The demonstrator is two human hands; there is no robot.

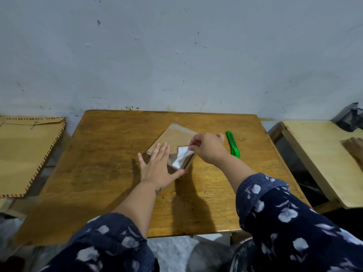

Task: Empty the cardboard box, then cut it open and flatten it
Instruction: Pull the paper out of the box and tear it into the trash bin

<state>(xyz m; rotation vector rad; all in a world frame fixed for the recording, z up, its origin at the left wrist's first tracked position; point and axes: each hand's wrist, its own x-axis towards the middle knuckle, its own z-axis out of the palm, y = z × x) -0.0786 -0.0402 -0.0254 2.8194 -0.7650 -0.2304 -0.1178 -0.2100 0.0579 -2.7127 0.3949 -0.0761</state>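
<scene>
A small brown cardboard box (pixel 174 137) lies near the middle of the wooden table (pixel 110 154), its near end open. My left hand (pixel 157 165) rests flat on the box's near left side, fingers spread, thumb against the front edge. My right hand (pixel 208 147) pinches a crumpled white paper (pixel 181 157) that sticks out of the open end. A green utility knife (pixel 232 144) lies on the table just right of my right hand.
A large brown envelope (pixel 25 152) with a striped border lies on a surface to the left. A pale wooden table (pixel 322 160) stands to the right, with a dark mesh holder (pixel 350 118) at its far corner and another person's hand (pixel 355 147) on it. A wall rises behind.
</scene>
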